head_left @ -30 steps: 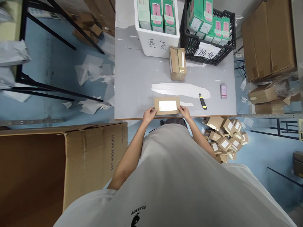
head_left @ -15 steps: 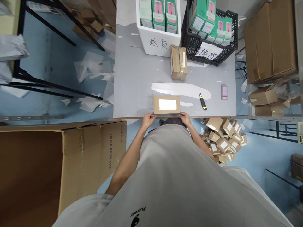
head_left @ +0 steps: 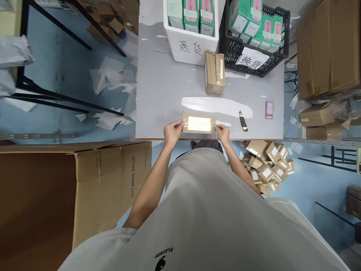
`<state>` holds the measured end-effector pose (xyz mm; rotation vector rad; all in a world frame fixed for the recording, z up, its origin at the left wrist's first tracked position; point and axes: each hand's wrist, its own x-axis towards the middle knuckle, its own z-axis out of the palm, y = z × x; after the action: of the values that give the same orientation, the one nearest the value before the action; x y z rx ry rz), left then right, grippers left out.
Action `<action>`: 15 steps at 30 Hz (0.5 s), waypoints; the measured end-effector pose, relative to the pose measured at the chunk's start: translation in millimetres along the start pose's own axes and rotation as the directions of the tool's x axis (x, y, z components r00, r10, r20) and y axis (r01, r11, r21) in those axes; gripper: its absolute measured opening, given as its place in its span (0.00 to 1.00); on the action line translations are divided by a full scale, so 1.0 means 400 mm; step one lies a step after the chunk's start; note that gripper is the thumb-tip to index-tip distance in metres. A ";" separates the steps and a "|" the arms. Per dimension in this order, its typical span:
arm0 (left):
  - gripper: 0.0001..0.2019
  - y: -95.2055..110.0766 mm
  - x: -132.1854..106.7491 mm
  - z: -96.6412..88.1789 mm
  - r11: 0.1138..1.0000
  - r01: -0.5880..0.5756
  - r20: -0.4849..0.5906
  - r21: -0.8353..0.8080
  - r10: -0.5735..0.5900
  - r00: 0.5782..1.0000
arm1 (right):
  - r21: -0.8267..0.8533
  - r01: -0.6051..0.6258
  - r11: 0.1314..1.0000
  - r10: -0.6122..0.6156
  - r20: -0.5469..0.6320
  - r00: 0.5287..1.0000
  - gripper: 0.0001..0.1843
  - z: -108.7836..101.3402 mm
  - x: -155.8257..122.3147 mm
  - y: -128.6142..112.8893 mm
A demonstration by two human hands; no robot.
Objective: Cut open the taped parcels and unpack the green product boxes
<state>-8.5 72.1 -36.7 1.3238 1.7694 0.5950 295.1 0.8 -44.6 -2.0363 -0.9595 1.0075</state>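
A small brown cardboard box (head_left: 185,128) with a white label lies at the table's front edge, label side up. My left hand (head_left: 172,133) pinches its left end between thumb and fingers. At the opposite end, my right hand (head_left: 223,134) grips the right edge the same way. The box's underside is hidden. A black and yellow utility knife (head_left: 243,122) lies to the right of my right hand. Farther back stands a taped cardboard box (head_left: 214,77).
At the table's back are a white bin (head_left: 186,52) and a black crate (head_left: 265,67), both holding green and pink boxes. A small pink item (head_left: 269,110) lies on the right. A large open carton (head_left: 113,188) stands left; several parcels (head_left: 266,171) are piled on the floor.
Both hands have moved from the box's near corners up to its left and right ends. The label now faces up more fully, and the box's near side no longer shows.
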 end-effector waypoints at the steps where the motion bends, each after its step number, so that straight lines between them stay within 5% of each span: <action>1: 0.12 -0.004 0.007 0.004 0.999 0.032 0.005 0.004 -0.032 0.999 | -0.011 -0.007 1.000 0.007 0.004 1.000 0.17 0.006 0.002 0.000; 10: 0.19 -0.090 0.040 0.028 0.986 0.110 0.122 -0.127 -0.094 0.988 | -0.054 0.028 0.998 -0.025 0.067 0.997 0.21 -0.015 0.032 0.054; 15: 0.36 -0.143 0.033 0.043 0.979 0.202 0.187 -0.013 -0.196 0.963 | -0.130 -0.036 0.991 0.052 0.119 0.992 0.22 -0.011 0.019 0.112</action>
<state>-27.1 63.7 -94.6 1.1239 1.7062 0.3746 316.3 -17.0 -81.1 -2.1287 -1.0716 1.1314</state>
